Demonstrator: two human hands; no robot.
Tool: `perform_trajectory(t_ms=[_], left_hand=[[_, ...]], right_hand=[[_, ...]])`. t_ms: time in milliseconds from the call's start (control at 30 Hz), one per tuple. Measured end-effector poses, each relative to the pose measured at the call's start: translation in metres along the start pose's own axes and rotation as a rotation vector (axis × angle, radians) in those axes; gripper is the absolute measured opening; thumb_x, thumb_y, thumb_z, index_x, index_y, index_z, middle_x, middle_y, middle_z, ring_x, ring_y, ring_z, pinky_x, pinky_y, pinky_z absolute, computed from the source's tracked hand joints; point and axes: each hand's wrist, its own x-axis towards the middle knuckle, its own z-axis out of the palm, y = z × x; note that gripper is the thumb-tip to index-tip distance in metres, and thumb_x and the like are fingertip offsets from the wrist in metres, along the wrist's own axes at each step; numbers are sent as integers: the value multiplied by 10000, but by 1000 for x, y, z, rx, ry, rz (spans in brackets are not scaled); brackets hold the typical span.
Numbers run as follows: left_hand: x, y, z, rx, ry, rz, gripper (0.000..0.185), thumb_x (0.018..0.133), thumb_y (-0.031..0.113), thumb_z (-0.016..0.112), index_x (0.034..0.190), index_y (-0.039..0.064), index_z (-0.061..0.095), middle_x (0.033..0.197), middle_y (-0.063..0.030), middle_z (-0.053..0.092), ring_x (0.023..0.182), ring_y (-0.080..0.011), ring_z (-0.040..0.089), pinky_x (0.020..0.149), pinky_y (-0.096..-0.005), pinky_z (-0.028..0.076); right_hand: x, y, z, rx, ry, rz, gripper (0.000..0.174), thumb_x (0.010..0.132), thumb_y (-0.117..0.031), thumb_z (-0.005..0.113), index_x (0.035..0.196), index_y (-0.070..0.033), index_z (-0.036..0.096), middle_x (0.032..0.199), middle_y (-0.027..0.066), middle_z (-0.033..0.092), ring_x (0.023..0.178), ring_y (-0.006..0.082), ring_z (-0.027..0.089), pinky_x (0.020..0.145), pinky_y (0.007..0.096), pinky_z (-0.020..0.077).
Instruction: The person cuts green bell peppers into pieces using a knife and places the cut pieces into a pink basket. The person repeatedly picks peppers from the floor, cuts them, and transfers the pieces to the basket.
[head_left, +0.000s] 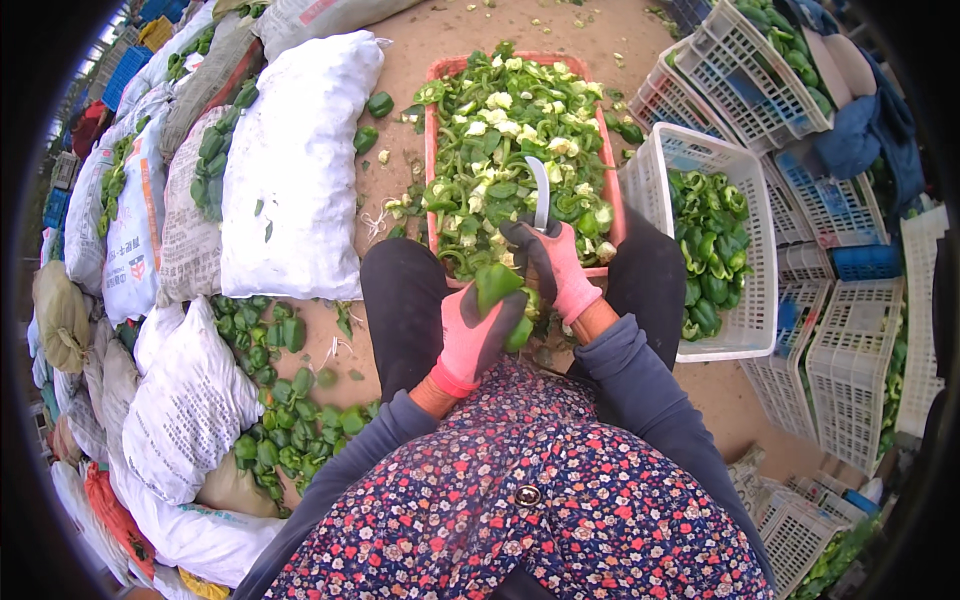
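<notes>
My left hand (480, 330), in a pink and grey work glove, is closed around a green bell pepper (498, 287). Just to its right, my right hand (553, 266) in a matching glove grips a knife with a curved blade (540, 193), the blade pointing up and away from me. Both hands are over the near edge of a red plastic crate (613, 191) heaped with pepper cores, stems and leaves. Part of the left hand's load and the knife's handle are hidden by fingers. At the right, a white plastic crate (765, 247) holds cut green peppers (709, 247).
Whole green peppers (289, 431) lie on the ground at the lower left. A full white woven sack (300, 165) lies left of the red crate, with more sacks beyond. Stacked white crates (750, 82) stand at the right, where a person in blue (862, 135) is partly visible.
</notes>
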Motion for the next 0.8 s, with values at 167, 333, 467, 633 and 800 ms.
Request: perform_trajectory(t_ms=[167,333,467,633,800], left_hand=[[25,19,-2,-69,140,-243,193,915,154,658,1014,-11,662,864,-3,648,772,-75,587,686,-247,491],[67,49,48,430,-226,424,785,756,281,794,1379,3,405,1255,-249,507,1133,-412,532,938,-449,468],[83,47,70,510,-239,714,856,731,286,806,1427,43,371,1337,-260,435,1194,-446,469,987,-477,421],[120,-24,42,1237,-121,426,897,716,396,798,1466,145,373,1405,-233,379,1282,-434,386,1033,-532,352],[174,-71,40,1439,-222,365,911,661,516,797,1443,249,413,1472,-219,295,1330,-496,294,1060,-634,272]], right_hand=[[19,-43,-30,-123,103,-388,360,878,-252,742,1145,-45,619,819,8,651,584,111,621,470,267,472],[-42,-12,-64,-426,-178,-653,581,968,-380,564,1445,-91,399,1337,116,515,1129,227,590,892,410,530],[-49,-53,-125,799,-491,-351,453,963,-396,524,1318,-116,543,1152,103,638,804,164,622,590,246,468],[-18,-15,-156,498,115,-285,471,965,-404,570,1361,-157,508,1108,72,641,826,125,605,565,248,460],[76,13,-112,-997,509,-514,894,698,-333,844,1451,-153,397,1392,207,463,1184,363,556,941,422,495]])
